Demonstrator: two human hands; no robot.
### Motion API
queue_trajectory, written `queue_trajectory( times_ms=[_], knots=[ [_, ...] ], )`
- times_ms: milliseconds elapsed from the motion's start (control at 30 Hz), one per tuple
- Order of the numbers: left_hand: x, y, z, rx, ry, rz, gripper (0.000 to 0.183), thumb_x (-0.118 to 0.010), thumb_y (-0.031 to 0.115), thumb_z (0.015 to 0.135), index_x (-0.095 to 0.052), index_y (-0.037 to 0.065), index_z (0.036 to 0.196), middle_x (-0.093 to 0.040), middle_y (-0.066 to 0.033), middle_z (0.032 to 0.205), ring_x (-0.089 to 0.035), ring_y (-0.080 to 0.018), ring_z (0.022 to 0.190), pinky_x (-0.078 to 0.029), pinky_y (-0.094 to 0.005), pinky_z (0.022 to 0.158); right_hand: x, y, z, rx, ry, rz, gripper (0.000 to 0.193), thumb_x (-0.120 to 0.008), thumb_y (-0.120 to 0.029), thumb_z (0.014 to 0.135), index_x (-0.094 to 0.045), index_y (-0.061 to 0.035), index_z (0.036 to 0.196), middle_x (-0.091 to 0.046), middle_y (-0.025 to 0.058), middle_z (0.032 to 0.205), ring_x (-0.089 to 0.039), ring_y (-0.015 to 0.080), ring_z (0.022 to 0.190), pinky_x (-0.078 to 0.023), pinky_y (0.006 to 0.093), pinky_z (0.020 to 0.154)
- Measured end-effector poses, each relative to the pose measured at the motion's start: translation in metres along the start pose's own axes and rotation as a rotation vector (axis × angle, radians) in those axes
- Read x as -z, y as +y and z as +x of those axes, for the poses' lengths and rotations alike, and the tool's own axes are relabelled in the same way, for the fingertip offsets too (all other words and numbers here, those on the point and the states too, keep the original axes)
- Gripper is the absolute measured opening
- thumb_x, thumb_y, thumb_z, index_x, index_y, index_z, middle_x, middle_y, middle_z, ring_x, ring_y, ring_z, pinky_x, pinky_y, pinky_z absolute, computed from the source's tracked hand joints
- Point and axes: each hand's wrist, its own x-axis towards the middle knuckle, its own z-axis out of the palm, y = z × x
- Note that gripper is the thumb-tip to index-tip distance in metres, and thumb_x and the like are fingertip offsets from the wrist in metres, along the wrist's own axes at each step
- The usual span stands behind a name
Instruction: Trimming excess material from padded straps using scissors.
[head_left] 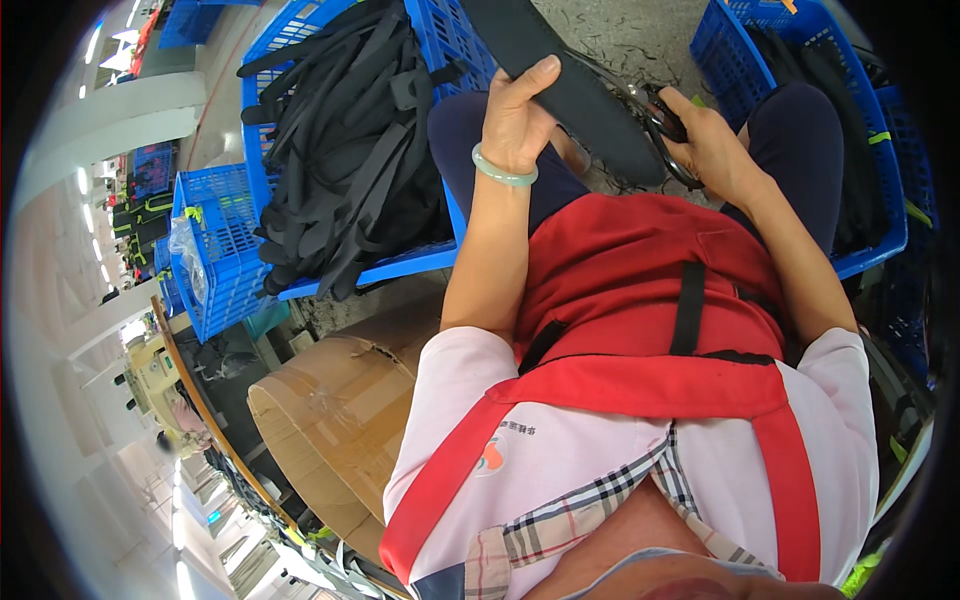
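Observation:
My left hand (520, 112) grips a wide black padded strap (592, 112) over my lap, its thumb pressed on the top face. The strap's upper end runs out of the picture, and its rounded lower end hangs beside my right hand. My right hand (712, 148) is closed around the dark handles of a pair of scissors (640, 97). Their metal blades point up and left along the strap's edge, partly behind it. Whether the blades touch the strap, I cannot tell.
A blue plastic crate (352, 268) at my left is heaped with black straps (350, 150). Another blue crate (885, 200) at my right holds dark pieces. A cardboard box (335, 410) stands by my left elbow, near a smaller blue crate (222, 290). Dark scraps litter the floor (630, 35).

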Motion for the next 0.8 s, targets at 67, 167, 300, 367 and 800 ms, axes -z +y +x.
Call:
queue_trajectory(
  times_ms=[67,167,300,367,800],
  knots=[
    [0.0,-0.007,-0.002,0.005,-0.005,0.0,0.016,-0.068,-0.003,0.083,-0.064,0.002,0.098,-0.066,-0.0067,0.092,-0.065,-0.0201,0.085,-0.054,-0.0351,0.082,-0.007,0.006,-0.002,-0.023,0.028,-0.012,0.033,-0.065,-0.017,0.087,-0.047,-0.0014,0.11,-0.062,0.0251,0.088,-0.059,0.0431,0.084,-0.046,0.0441,0.071],
    [-0.004,-0.016,-0.004,0.019,0.0,0.006,0.016,-0.068,-0.004,0.082,-0.065,0.003,0.096,-0.067,-0.006,0.092,-0.065,-0.0183,0.084,-0.054,-0.0342,0.081,-0.016,0.014,-0.003,0.088,0.094,0.062,0.039,-0.066,-0.017,0.086,-0.044,-0.0011,0.114,-0.061,0.0256,0.098,-0.059,0.0444,0.094,-0.047,0.0446,0.077],
    [-0.001,-0.017,-0.007,-0.029,-0.007,0.084,0.017,-0.068,-0.007,0.081,-0.066,0.005,0.094,-0.067,-0.0052,0.091,-0.065,-0.0176,0.083,-0.054,-0.0341,0.08,-0.01,0.004,0.0,0.086,0.065,0.001,0.047,-0.067,-0.022,0.084,-0.04,0.0006,0.116,-0.06,0.0269,0.103,-0.057,0.0469,0.097,-0.046,0.0463,0.079],
    [-0.002,-0.018,-0.008,-0.045,-0.016,0.103,0.018,-0.068,-0.007,0.081,-0.067,0.005,0.094,-0.067,-0.0049,0.091,-0.065,-0.0175,0.083,-0.054,-0.034,0.08,-0.007,-0.001,0.001,0.073,0.044,-0.002,0.048,-0.068,-0.023,0.084,-0.04,0.001,0.115,-0.06,0.0271,0.102,-0.057,0.047,0.096,-0.046,0.0467,0.078],
    [0.005,-0.021,-0.01,0.015,-0.047,0.038,0.022,-0.067,-0.004,0.083,-0.067,0.007,0.102,-0.068,-0.0035,0.1,-0.064,-0.0187,0.096,-0.051,-0.0353,0.091,0.003,0.008,-0.001,0.132,0.005,0.021,0.051,-0.07,-0.02,0.08,-0.041,-0.0013,0.117,-0.062,0.0211,0.095,-0.061,0.0414,0.084,-0.045,0.0448,0.07]
  ],
)
